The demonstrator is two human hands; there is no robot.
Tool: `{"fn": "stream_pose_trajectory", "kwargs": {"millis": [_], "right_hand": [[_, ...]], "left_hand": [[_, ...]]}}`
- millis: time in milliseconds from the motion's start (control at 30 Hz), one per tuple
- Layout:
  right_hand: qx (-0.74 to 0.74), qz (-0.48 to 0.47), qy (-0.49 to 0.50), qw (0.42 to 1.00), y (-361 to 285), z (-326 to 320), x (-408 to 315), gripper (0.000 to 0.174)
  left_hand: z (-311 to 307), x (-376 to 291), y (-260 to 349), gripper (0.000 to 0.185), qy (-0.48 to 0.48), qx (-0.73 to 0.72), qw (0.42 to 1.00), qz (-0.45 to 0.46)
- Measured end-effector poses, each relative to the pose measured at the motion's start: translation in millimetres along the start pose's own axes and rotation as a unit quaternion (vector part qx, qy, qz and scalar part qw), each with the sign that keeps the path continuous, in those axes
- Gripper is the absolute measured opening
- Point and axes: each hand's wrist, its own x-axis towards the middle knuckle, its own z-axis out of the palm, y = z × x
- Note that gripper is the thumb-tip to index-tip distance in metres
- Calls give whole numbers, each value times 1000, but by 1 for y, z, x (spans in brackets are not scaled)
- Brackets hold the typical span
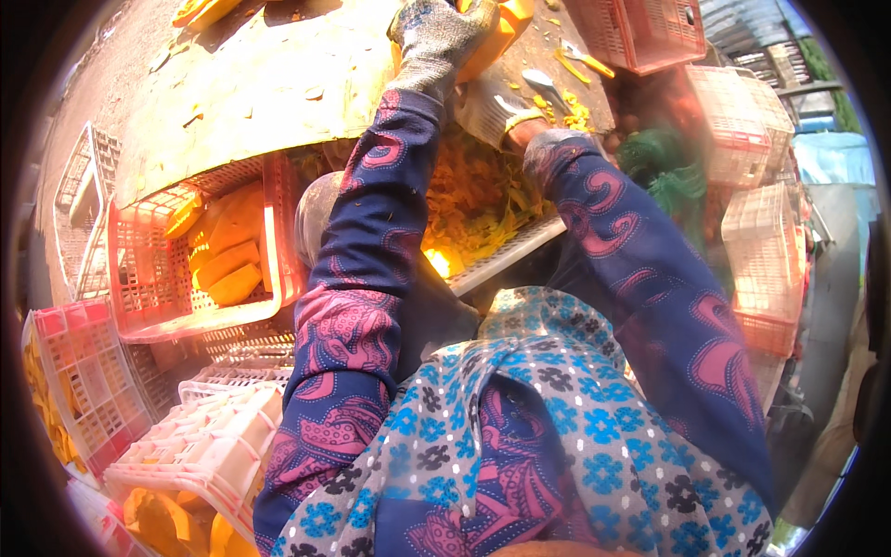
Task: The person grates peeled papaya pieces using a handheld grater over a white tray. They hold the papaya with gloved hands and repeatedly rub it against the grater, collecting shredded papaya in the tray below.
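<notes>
My left hand (442,42), in a knit work glove, grips a large orange piece of pumpkin (502,42) at the top of the view. My right hand (491,115), also gloved, is just below that piece, above a crate (511,254) of orange and yellow peelings (480,195) between my legs. A pale curved shape shows at the right glove, but what its fingers hold is hidden. Close to the right hand, a metal spoon (539,81) and a yellow-handled tool, seemingly a peeler (592,63), lie on the wooden board (278,90) among scraps.
At left, a pink plastic crate (278,230) holds cut pumpkin pieces (223,244). More crates (202,438) with pumpkin stand at lower left. Stacked crates (762,257) and green netting (665,170) are at right. Another pumpkin piece (205,12) lies at the board's far side.
</notes>
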Motion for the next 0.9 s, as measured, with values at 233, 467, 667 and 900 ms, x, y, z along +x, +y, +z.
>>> {"fn": "stream_pose_trajectory", "kwargs": {"millis": [233,467,667,900], "right_hand": [[56,-4,18,998,0,-1,2,29],[62,-17,-76,995,7,-13,7,31],[145,21,-150,978,3,-30,17,32],[134,22,-105,985,-2,-32,10,34]], "left_hand": [[1,-4,-5,49,198,-177,952,154],[-10,-31,-8,41,142,-280,936,159],[-12,-39,-11,39,166,-367,892,203],[-30,-54,-28,39,233,-413,859,191]]}}
